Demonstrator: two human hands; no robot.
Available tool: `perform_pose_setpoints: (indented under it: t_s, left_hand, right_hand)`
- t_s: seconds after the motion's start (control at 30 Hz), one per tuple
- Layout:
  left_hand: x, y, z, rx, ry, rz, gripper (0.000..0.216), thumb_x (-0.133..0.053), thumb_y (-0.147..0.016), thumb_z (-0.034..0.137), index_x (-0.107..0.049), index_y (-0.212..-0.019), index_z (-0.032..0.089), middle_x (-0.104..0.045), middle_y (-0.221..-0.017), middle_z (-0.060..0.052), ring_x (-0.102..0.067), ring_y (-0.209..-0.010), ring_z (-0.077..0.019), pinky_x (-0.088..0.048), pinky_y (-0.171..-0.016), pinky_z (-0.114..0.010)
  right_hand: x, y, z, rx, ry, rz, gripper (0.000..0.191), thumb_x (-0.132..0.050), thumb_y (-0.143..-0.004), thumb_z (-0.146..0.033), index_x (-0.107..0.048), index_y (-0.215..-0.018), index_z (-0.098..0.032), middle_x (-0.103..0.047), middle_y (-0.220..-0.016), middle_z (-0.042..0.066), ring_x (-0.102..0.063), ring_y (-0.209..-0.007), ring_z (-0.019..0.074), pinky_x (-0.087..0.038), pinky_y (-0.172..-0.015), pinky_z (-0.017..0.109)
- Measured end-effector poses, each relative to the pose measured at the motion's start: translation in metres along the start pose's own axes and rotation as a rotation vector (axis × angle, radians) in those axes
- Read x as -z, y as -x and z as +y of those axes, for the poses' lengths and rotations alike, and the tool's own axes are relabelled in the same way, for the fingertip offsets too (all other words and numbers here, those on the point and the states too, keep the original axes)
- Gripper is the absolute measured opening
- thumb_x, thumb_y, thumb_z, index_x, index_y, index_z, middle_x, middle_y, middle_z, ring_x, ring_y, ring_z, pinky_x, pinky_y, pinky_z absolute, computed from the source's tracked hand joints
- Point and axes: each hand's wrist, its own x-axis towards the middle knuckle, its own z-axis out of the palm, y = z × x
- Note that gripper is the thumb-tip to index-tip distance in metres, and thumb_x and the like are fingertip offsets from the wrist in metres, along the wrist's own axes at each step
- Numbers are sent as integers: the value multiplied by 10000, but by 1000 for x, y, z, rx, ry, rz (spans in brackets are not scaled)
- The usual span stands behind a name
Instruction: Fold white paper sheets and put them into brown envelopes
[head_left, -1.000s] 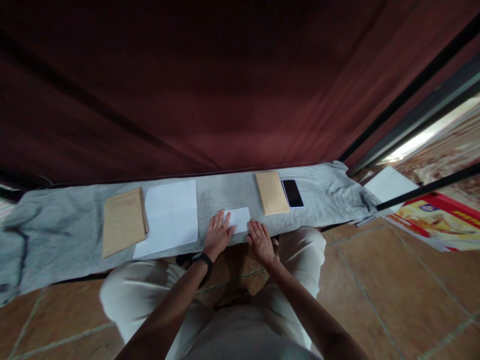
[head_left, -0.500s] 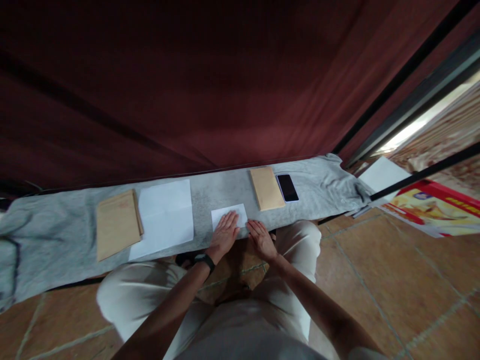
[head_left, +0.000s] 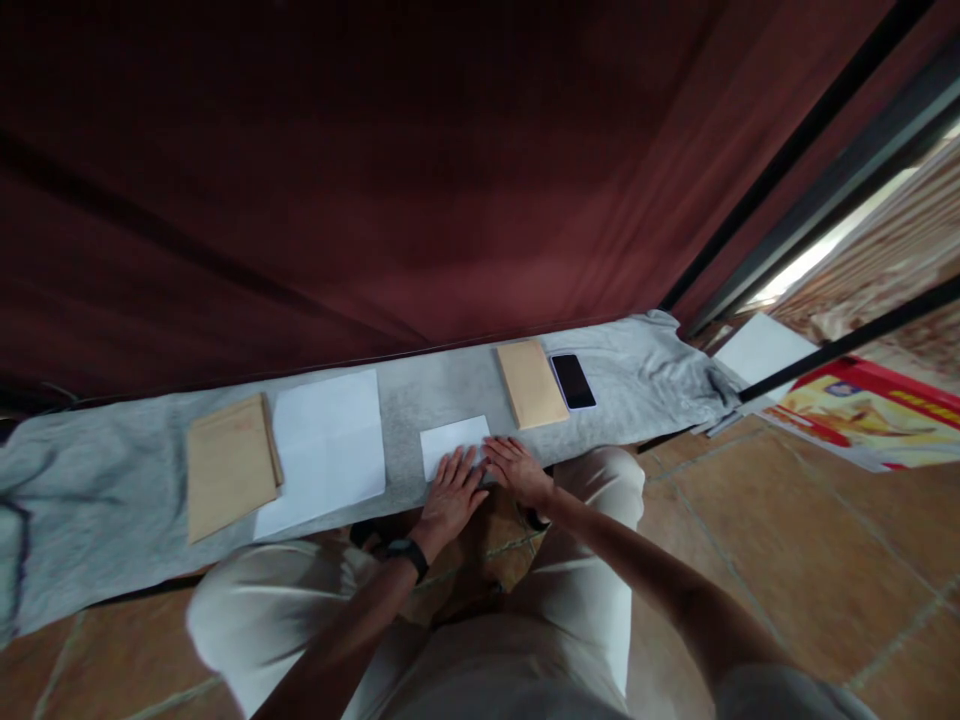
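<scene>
A small white rectangle of paper [head_left: 453, 437], apparently folded, lies on the grey cloth in front of me. My left hand [head_left: 453, 493] rests on its near edge with the fingers stretched out and slightly spread. At the paper's right edge, my right hand [head_left: 521, 472] lies flat with its fingers extended, their tips touching the paper. Left of these sits a larger white sheet [head_left: 330, 445] with faint creases. Brown envelopes [head_left: 231, 465] overlap that sheet's left side. To the right is another tan envelope or pad [head_left: 533, 383], with a smartphone [head_left: 574, 382] beside it.
Grey cloth [head_left: 420, 385] covers the narrow bench. Behind it hangs a dark red curtain [head_left: 450, 200]. A black metal bar [head_left: 855, 350] crosses at the right, near a red and yellow box [head_left: 877, 410] and a white panel [head_left: 765, 350]. Below is a tiled floor [head_left: 735, 530].
My left hand has slid from the paper's middle to its near edge. My right hand has moved up onto the right edge. The view has shifted slightly.
</scene>
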Motion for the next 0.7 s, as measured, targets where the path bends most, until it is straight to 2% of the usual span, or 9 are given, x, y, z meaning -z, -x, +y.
perform_pose_setpoints:
  t_s: [0.23,0.4,0.57,0.7]
  left_hand:
    - [-4,13,0,4,19,53,518,-498,-999,401,-488,-1490,236,-416,-1595,-96,-302,-1514,-290,-249,-1246,-526]
    - [-8,28,-2,67,54,61,550,-444,-1019,404,-450,-1502,142,-409,-1592,-144,-330,-1503,-267,-303,-1231,-463]
    - [-9,2,-1,282,73,71,588,-323,-1046,425,-426,-1506,74,-436,-1568,-173,-347,-1496,-259,-311,-1224,-445]
    - [-12,-22,-18,420,46,73,610,-343,-1029,416,-403,-1519,57,-406,-1582,-186,-312,-1511,-272,-267,-1233,-456]
  right_hand:
    - [-15,-37,1,-124,102,45,466,-420,-1045,-317,-504,-1474,-153,-480,-1549,92,-419,-1440,257,-293,-1208,455]
    - [-22,-43,0,-160,161,55,490,-374,-1058,-321,-449,-1512,-152,-462,-1561,95,-396,-1452,261,-275,-1202,463]
    - [-28,-43,0,-155,206,79,506,-349,-1060,-326,-419,-1531,-154,-449,-1570,102,-386,-1454,276,-263,-1194,474]
    - [-29,-43,-1,-153,218,90,504,-341,-1059,-330,-437,-1521,-153,-449,-1570,99,-406,-1437,274,-261,-1196,465]
